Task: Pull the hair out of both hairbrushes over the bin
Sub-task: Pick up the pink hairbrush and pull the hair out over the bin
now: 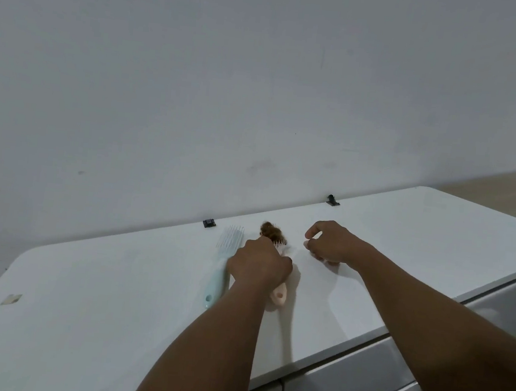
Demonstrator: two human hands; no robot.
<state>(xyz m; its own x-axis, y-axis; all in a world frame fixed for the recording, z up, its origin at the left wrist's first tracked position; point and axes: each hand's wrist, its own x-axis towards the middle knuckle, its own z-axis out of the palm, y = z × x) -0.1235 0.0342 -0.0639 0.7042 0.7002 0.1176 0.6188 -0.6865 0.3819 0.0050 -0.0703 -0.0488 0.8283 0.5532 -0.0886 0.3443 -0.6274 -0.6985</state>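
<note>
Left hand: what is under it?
The left hand covers the pink hairbrush; its handle end and a brown hair clump stick out. The brush's middle is hidden.

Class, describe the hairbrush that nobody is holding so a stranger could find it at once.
Start at the white table against the wall. Left of the left hand lies the pale blue brush, handle toward the viewer. Unlike the pink brush beside it, its bristles carry no brown hair clump.

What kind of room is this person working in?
Probably a bedroom or dressing area at home: a white cabinet top over drawers, against a plain wall, with a pale blue hairbrush and a pink hairbrush.
</note>
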